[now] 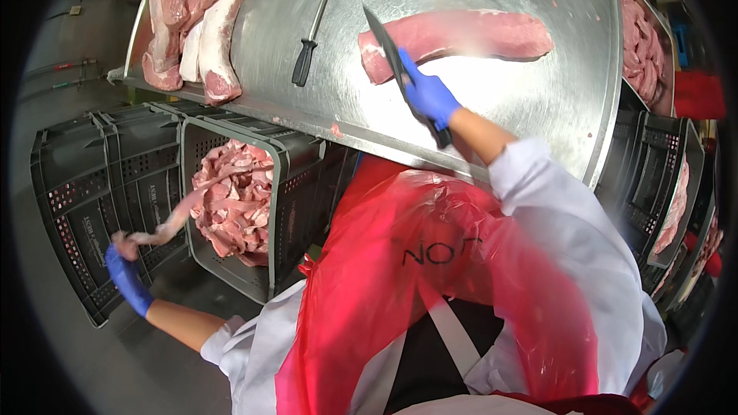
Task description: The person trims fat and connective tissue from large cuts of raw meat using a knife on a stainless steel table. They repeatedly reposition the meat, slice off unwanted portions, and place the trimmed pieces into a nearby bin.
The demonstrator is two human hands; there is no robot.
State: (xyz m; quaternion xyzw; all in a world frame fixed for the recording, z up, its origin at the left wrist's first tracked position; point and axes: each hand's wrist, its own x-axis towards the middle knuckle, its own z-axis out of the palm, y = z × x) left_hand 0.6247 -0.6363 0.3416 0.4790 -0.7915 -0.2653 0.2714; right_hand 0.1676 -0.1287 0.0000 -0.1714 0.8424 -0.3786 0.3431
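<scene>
Two blue-gloved hands, the left hand [127,277] and the right hand [427,96], one knife [392,58], one sharpening steel [315,27], one long loin [461,38] on the counter [530,100], one meat strip [181,219], and three grey crates [115,184] at the left.

Bright overhead light, hard glare on steel table [492,84], fisheye bending, black vignetted corners, slight blur

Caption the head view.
Right hand grips a knife by a pork loin; left hand holds a meat trimming.
</scene>
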